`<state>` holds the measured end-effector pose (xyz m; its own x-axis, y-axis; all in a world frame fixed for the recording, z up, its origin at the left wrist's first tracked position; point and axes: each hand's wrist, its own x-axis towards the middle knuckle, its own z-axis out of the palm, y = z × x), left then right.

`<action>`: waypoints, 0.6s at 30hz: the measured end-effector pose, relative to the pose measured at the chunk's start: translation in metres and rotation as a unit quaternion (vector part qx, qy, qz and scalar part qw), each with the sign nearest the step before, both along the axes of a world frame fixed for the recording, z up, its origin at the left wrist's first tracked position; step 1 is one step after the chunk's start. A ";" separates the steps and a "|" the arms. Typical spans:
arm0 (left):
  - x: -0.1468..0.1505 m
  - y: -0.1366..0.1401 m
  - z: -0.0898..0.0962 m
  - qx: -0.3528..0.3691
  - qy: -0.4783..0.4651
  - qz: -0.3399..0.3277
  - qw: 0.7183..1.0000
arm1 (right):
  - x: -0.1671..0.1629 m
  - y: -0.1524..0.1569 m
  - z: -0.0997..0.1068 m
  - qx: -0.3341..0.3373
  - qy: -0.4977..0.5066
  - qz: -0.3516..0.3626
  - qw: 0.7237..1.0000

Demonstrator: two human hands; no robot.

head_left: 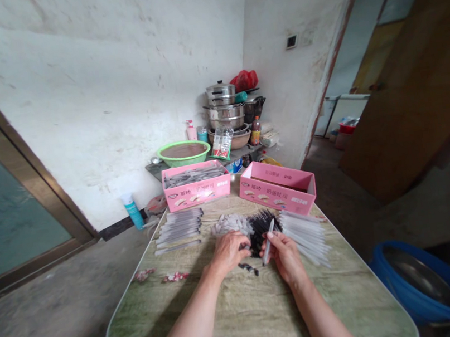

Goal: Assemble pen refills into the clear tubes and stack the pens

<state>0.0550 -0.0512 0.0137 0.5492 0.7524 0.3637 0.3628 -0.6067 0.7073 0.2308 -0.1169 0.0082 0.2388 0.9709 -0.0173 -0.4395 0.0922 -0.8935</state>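
Observation:
My right hand is closed on a slim pen, a pale tube tilted with its upper end away from me. My left hand has its fingers curled at the edge of a heap of small black parts; whatever is in its fingertips is too small to make out. Just beyond it lies a heap of small grey-white pieces. To the right, many pale translucent pen tubes lie side by side. A row of pens with dark ends lies at the left. Several loose black bits sit nearer me.
At the table's far edge stand a pink box full of pens and a second pink box. Behind are a green basin and stacked steel pots. A blue tub stands on the floor at right.

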 end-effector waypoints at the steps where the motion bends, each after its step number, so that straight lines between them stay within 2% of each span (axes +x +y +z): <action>1: 0.001 0.001 0.000 -0.027 -0.033 0.004 0.999 | 0.000 0.000 0.000 -0.002 -0.006 0.002 1.000; 3: 0.003 0.005 -0.001 -0.105 -0.128 0.025 0.986 | -0.002 -0.001 -0.002 0.005 -0.030 0.010 0.999; 4: 0.003 0.007 -0.001 -0.152 -0.187 0.040 0.970 | -0.004 -0.001 -0.003 0.011 -0.051 0.016 0.999; 8: 0.001 0.012 0.001 -0.315 -0.378 0.062 0.868 | -0.010 -0.004 -0.001 0.037 -0.192 0.039 0.980; 10: -0.001 0.012 0.002 -0.351 -0.406 0.058 0.842 | -0.013 -0.007 0.002 0.049 -0.265 0.054 0.961; 13: -0.001 0.010 0.002 -0.360 -0.404 0.059 0.839 | -0.016 -0.010 0.008 0.064 -0.327 0.082 0.939; 18: 0.000 0.009 0.003 -0.348 -0.389 0.057 0.851 | -0.016 -0.010 0.008 0.068 -0.349 0.095 0.930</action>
